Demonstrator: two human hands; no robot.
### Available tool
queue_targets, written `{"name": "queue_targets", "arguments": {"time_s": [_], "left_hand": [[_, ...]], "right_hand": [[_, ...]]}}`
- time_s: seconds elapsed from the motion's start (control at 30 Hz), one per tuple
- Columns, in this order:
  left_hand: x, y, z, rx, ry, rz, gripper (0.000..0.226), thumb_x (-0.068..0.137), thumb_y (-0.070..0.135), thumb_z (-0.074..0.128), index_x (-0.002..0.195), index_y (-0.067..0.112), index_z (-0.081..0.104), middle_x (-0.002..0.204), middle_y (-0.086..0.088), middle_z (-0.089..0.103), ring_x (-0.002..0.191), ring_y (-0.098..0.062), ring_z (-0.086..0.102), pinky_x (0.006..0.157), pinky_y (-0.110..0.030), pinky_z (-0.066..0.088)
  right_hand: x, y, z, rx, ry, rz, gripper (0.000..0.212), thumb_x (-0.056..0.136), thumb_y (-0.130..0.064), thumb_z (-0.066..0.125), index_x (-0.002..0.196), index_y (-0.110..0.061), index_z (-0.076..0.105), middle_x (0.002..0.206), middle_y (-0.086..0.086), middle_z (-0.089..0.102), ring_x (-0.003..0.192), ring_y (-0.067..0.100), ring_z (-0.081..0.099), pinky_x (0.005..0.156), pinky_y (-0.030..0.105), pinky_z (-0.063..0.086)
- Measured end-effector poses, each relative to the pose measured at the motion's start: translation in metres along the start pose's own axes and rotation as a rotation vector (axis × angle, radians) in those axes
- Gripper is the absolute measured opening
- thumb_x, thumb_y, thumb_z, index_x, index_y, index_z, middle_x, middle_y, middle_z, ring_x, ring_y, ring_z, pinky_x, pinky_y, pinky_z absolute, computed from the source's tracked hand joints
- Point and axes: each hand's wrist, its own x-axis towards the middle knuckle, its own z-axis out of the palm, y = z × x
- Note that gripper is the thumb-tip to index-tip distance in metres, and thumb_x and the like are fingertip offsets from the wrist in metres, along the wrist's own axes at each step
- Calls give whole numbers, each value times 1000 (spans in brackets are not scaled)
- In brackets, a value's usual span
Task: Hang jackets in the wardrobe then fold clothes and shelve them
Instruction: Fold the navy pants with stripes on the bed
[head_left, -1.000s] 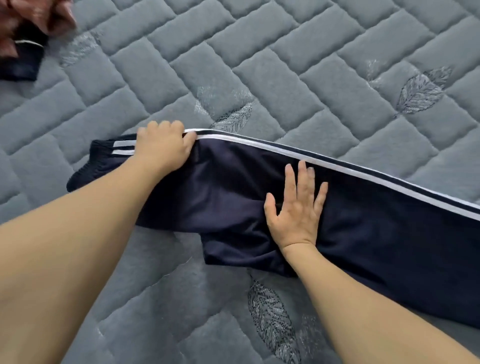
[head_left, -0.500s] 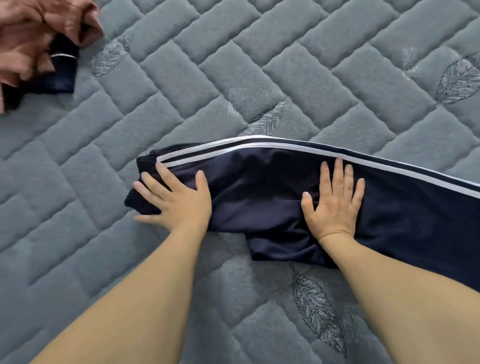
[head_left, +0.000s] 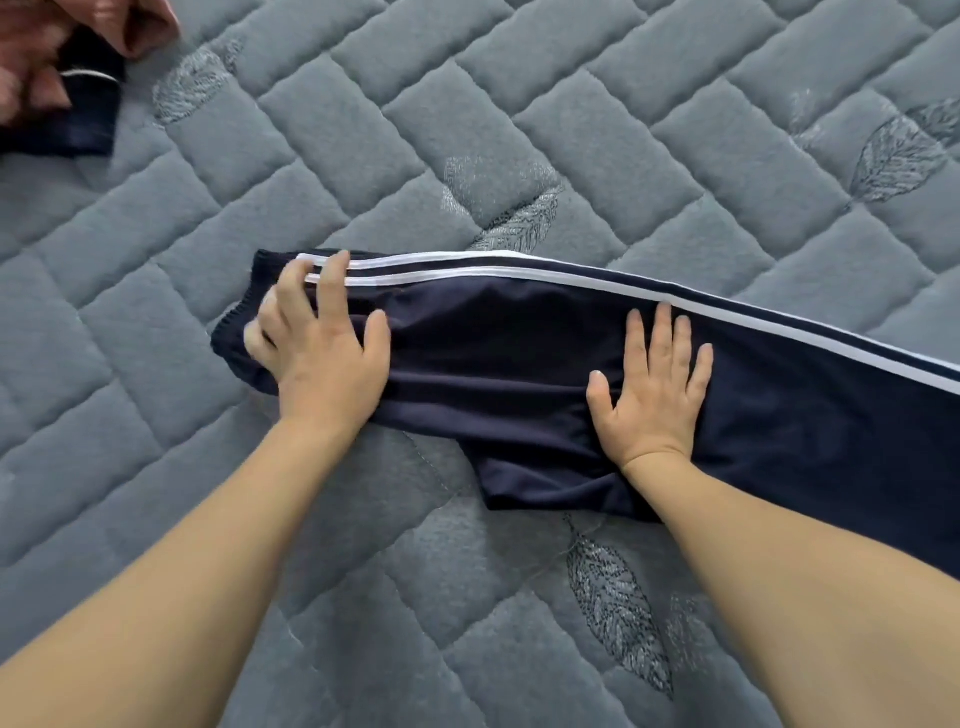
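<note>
A pair of navy track trousers (head_left: 519, 358) lies flat on a grey quilted bed cover (head_left: 571, 119), folded lengthwise so that the two white side stripes (head_left: 467, 267) run along the far edge; the garment extends from the ribbed waistband (head_left: 234, 322) at the left to beyond the right edge of the frame; a fold of the crotch area projects toward the person at the near edge, below the right hand.

The left hand (head_left: 322, 343) rests palm down on the waistband end of the trousers; its fingers are spread and nearly straight, with the fingertips reaching the stripes; it grips nothing; the outer fingers are blurred, so their exact position cannot be told. The right hand (head_left: 649, 384) lies flat on the middle of the trousers, fingers straight and slightly apart, thumb out to the left; it presses on the cloth and holds nothing; its fingertips stop just short of the nearer stripe. Both forearms are bare and enter from the bottom of the frame.

At the top left corner lies a heap of pinkish-brown cloth (head_left: 62, 41); touching it is a second dark navy garment (head_left: 67, 124) with a thin white line; both are well apart from the trousers. The bed cover carries stitched leaf motifs (head_left: 618, 613).
</note>
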Motion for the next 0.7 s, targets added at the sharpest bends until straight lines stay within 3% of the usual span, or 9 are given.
{"name": "queue_targets", "arguments": {"time_s": [0.07,0.13,0.23,0.27,0.33,0.4,0.5,0.6,0.7], "left_hand": [[-46,7,-8,-155,96,-167,59,83,36,56,136,15,43,139,-16,40,126,-35,37,104,-48,27],[-70,8,-5,-314,83,-440,56,82,28,63,131,10,42,137,-18,39,122,-36,39,100,-43,31],[-59,-8,7,-835,23,-974,45,86,27,63,121,14,38,126,-13,49,100,-26,51,86,-38,42],[-53,-13,9,-964,-37,-1059,40,88,30,62,119,14,41,116,-9,54,90,-22,52,78,-35,44],[-44,-19,10,-1032,-165,-1053,26,91,36,62,110,20,55,97,0,59,77,-17,52,65,-29,41],[-37,-18,5,-1073,-228,-1041,15,91,40,63,93,26,58,91,8,62,78,-13,56,61,-26,40],[-23,-12,-3,-1232,-279,-1057,13,93,37,63,99,26,62,98,10,68,83,-11,62,59,-27,41],[-19,-9,-8,-1317,-259,-1083,25,93,32,64,118,26,62,105,4,70,85,-14,66,60,-29,49],[-17,-7,-13,-1366,-192,-1100,36,92,26,66,127,18,60,116,-3,68,98,-21,67,82,-39,58]], "right_hand": [[1,1,-2,12,3,-3,77,87,-53,33,155,-17,25,164,11,11,150,30,10,120,54,5],[0,1,-2,18,10,-9,77,87,-53,33,155,-17,25,164,11,12,150,30,10,120,54,5],[1,1,-1,37,9,-17,77,88,-55,33,154,-17,25,164,11,12,150,30,10,120,54,4],[1,1,-2,41,13,-25,76,88,-55,32,154,-18,26,164,10,12,150,30,10,120,53,3],[-2,1,-9,74,31,-36,75,88,-55,30,153,-17,30,163,10,16,150,30,12,121,53,1],[-15,-3,-25,208,90,-71,70,88,-51,34,145,-12,42,157,13,31,146,32,24,120,53,4],[-59,-30,-50,411,207,-336,53,84,-51,50,113,-10,63,118,12,58,112,35,53,103,52,33],[-106,-77,-63,140,-24,-549,52,76,-61,60,99,-14,60,95,6,56,88,28,51,80,42,41],[-113,-103,-73,-127,-229,-473,20,82,-31,61,91,-19,47,94,3,58,82,25,52,70,35,32]]}}
